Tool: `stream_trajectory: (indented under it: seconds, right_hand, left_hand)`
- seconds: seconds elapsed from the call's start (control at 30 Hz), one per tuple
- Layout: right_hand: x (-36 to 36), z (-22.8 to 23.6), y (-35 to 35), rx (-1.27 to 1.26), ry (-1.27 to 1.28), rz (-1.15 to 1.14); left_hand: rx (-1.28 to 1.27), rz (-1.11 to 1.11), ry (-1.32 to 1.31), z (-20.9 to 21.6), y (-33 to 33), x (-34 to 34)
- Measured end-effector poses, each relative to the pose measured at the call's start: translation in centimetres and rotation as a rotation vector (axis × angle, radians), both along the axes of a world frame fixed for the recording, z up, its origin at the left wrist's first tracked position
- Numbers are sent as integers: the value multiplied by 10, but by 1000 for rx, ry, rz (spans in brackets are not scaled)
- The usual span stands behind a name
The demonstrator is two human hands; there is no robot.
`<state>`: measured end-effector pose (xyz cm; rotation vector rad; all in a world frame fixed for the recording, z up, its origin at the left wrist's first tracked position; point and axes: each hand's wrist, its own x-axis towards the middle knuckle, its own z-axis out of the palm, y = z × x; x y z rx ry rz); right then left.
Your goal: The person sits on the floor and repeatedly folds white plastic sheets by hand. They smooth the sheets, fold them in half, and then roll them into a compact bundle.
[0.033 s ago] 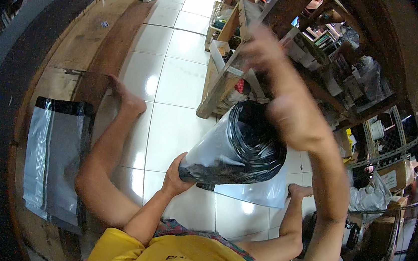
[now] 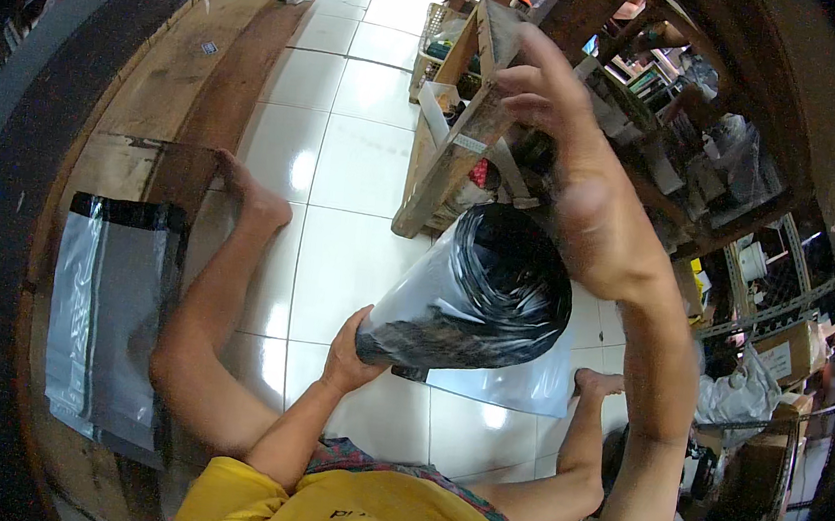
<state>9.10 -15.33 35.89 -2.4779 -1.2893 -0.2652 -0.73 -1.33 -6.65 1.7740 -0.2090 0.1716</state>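
A thick plastic roll (image 2: 470, 291), light grey outside and black inside, leans up and to the right in front of me. My left hand (image 2: 353, 353) grips its lower left end, thumb on the outer side. The layered, wrinkled black upper end faces up. My right hand (image 2: 586, 176) is raised just beyond that upper end, fingers stretched and apart, nothing in it; it is slightly blurred. On the floor beneath the roll, a pale plastic sheet (image 2: 516, 386) lies partly hidden. Grey plastic bags (image 2: 120, 322) with a black top strip lie in a flat stack to my left.
The bags rest on a wooden bench (image 2: 140, 169) along the left. A wooden frame (image 2: 435, 182) and cluttered shelves (image 2: 651, 132) stand close to my right hand. Further right are a cardboard box (image 2: 796, 352) and a white plastic bag (image 2: 742, 392). White floor tiles (image 2: 361, 165) lie between.
My right hand has shifted slightly to the right, away from the roll's upper end, and its fingers look sharper. My left hand and the plastic roll stay almost in place.
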Motion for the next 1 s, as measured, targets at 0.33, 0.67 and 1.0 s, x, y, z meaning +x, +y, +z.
stream_trajectory:
  seconds: [0.33,0.67,1.0]
  right_hand:
    - [15,4,37,-19,-24,71]
    - [2,-17,-16,15,80,-26]
    - [-13,-31,-26,-137,-150,35]
  left_hand:
    - [134,-84,68,-1,1,12]
    - [145,-40,-19,-1,-2,14]
    - [195,-23,-11,-26,-10,9]
